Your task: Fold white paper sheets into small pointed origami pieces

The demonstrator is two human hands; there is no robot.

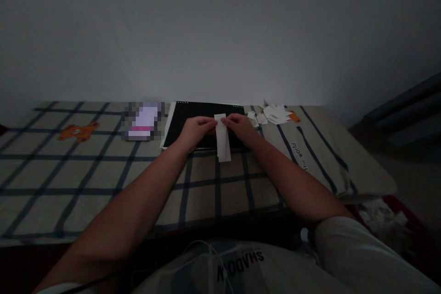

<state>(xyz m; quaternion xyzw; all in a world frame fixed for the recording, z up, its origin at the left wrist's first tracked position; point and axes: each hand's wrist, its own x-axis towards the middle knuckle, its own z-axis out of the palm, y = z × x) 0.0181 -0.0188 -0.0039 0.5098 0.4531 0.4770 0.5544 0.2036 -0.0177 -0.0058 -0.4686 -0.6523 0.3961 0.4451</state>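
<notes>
Both hands pinching paper strip top, strip hanging below

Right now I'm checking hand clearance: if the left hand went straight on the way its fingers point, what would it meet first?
Probably the right hand: the left hand points across the white paper strip both already pinch, fingertips nearly touching.
</notes>
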